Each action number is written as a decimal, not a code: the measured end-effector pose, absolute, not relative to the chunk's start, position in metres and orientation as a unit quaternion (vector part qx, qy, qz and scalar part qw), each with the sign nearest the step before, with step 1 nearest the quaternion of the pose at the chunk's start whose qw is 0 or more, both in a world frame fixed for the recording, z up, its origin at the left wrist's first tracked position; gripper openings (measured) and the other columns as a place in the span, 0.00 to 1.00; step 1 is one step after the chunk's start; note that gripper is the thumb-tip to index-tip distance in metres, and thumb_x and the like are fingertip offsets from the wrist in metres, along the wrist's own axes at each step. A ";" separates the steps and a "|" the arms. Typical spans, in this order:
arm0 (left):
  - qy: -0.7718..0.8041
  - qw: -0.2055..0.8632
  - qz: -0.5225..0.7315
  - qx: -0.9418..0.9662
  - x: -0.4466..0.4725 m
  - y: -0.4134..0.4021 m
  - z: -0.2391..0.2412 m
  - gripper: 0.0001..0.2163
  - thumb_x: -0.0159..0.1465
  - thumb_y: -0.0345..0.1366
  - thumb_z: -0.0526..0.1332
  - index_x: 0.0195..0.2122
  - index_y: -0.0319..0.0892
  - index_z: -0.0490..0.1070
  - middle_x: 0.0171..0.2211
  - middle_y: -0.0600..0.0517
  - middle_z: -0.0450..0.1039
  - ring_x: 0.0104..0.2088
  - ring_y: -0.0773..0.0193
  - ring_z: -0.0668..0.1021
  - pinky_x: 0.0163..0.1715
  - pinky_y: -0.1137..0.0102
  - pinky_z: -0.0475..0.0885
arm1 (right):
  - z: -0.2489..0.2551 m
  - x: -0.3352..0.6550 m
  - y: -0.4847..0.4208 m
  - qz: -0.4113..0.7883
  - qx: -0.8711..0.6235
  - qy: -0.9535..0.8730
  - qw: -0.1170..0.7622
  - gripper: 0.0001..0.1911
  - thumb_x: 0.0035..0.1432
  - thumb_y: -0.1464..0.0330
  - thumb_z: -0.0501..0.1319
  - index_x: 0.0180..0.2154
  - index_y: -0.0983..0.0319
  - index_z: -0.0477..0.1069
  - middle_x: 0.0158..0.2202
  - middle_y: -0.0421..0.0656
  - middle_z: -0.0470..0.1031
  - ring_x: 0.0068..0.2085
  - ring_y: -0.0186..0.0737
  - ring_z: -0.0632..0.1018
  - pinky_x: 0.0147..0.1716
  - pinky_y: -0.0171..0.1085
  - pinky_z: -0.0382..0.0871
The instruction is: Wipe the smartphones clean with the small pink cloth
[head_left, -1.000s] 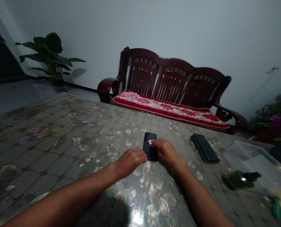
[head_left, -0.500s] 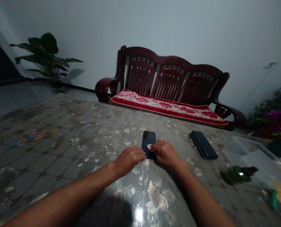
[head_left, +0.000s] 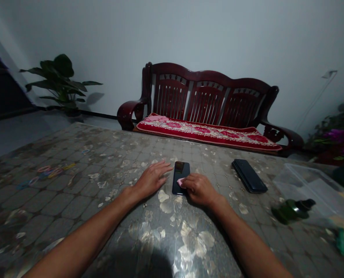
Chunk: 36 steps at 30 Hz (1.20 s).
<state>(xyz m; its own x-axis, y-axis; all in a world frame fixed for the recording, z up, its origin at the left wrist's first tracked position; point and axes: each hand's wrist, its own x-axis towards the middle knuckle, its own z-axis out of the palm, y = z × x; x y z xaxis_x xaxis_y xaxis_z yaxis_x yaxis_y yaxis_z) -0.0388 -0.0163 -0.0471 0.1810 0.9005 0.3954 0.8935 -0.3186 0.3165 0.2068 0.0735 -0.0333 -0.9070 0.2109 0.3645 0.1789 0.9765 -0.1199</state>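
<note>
phone [head_left: 180,172]: flat on table [head_left: 114,220], between hands, screen up, long axis running away from the person | right hand [head_left: 200,189]: fingers pinched on pink cloth [head_left: 180,182], against screen | left hand [head_left: 153,178]: empty, fingers loosely spread, just beside phone's left edge

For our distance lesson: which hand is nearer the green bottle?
Right. The right hand is left of the bottle; the left hand is farther left, beyond the phone.

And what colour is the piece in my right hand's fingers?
The piece is pale pink; the head view shows it best, over the dark phone.
</note>
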 end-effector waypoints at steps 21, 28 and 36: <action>0.440 0.056 -0.126 0.887 -0.010 0.114 -0.007 0.43 0.48 0.19 0.70 0.64 0.55 0.63 0.73 0.40 0.47 0.71 0.36 0.54 0.61 0.37 0.60 | -0.044 0.222 0.099 0.181 -0.168 -0.868 0.431 0.20 0.48 0.81 0.53 0.35 0.58 0.79 0.34 0.41 0.83 0.36 0.40 0.81 0.41 0.38 0.75; 0.448 0.045 -0.150 0.880 -0.020 0.120 0.002 0.39 0.49 0.26 0.72 0.63 0.51 0.64 0.70 0.40 0.54 0.68 0.38 0.58 0.60 0.45 0.63 | -0.050 0.221 0.103 0.194 -0.186 -0.847 0.458 0.20 0.47 0.81 0.53 0.34 0.58 0.79 0.33 0.41 0.83 0.35 0.40 0.81 0.39 0.37 0.75; 0.476 0.035 -0.125 0.870 -0.056 0.102 0.007 0.33 0.48 0.37 0.73 0.56 0.44 0.67 0.57 0.42 0.68 0.58 0.47 0.70 0.56 0.61 0.68 | -0.056 0.223 0.109 0.218 -0.231 -0.824 0.470 0.20 0.48 0.80 0.54 0.33 0.58 0.81 0.34 0.42 0.84 0.36 0.41 0.83 0.40 0.38 0.76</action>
